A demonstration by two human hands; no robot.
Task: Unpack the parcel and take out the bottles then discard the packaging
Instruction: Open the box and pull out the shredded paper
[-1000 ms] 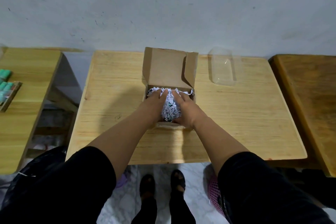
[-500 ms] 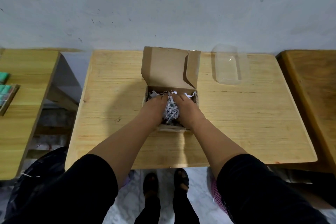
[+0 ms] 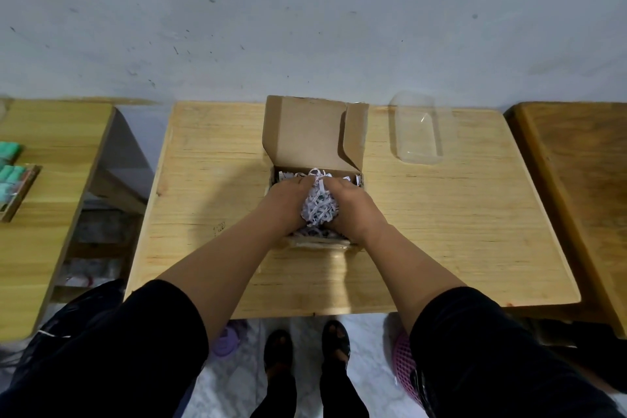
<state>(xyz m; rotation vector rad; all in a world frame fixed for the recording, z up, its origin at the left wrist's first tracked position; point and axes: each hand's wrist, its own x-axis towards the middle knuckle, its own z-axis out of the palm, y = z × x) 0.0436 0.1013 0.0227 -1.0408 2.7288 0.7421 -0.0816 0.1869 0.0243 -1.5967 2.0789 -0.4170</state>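
A brown cardboard box (image 3: 307,132) stands open in the middle of the wooden table (image 3: 441,231), its lid flap raised toward the wall. It is filled with white shredded paper (image 3: 319,205). My left hand (image 3: 286,202) and my right hand (image 3: 353,209) are both inside the box, cupped around a bunch of the shredded paper and pressing it together between them. No bottles show; whatever lies under the paper is hidden.
A clear plastic tray (image 3: 419,129) lies on the table to the right of the box. A second wooden table (image 3: 44,197) on the left carries green packets (image 3: 10,173). A darker table (image 3: 583,187) stands on the right. A pink basket (image 3: 403,360) and a black bag (image 3: 68,316) are on the floor.
My hands have closed in on the shredded paper and gathered it into a tighter bunch, raised slightly above the box's rim.
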